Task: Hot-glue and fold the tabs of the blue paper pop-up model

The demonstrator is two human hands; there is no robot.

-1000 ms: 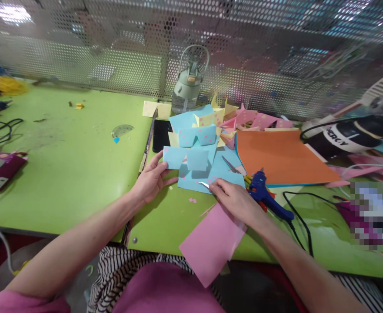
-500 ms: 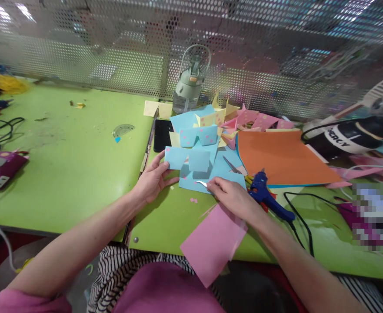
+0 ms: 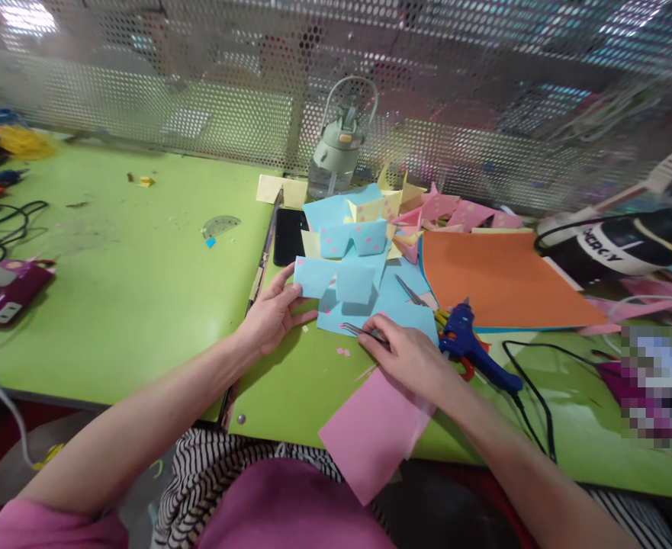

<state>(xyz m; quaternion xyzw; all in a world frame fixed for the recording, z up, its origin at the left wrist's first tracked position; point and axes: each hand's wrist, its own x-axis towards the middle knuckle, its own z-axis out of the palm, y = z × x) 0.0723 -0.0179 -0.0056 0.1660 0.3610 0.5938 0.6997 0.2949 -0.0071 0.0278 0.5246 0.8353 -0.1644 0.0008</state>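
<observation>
My left hand (image 3: pixel 271 311) pinches the left end of a light blue paper cutout (image 3: pixel 354 282) shaped like glasses, with a pink dot at its upper left corner. In my right hand (image 3: pixel 407 347) is a pair of tweezers (image 3: pixel 364 331), its tips just over a light blue sheet (image 3: pixel 407 316) below the cutout. Pink specks show at the tips; whether they are gripped I cannot tell. Behind stands another blue paper piece (image 3: pixel 364 238) with pink dots. Small pink bits (image 3: pixel 343 351) lie on the green table near my right hand, and a pink sheet (image 3: pixel 370 438) overhangs the front edge.
A blue glue gun (image 3: pixel 470 343) with a black cord lies right of my right hand. Scissors (image 3: pixel 413 291) and orange sheets (image 3: pixel 501 278) are beyond. A phone (image 3: pixel 288 238) and a bottle (image 3: pixel 336 156) stand behind, near pink and yellow paper pieces (image 3: pixel 455 207).
The tweezers in my right hand have turned, so both their dark arms now show, pointing left over the blue sheet. My left hand keeps its hold; the view has shifted slightly.
</observation>
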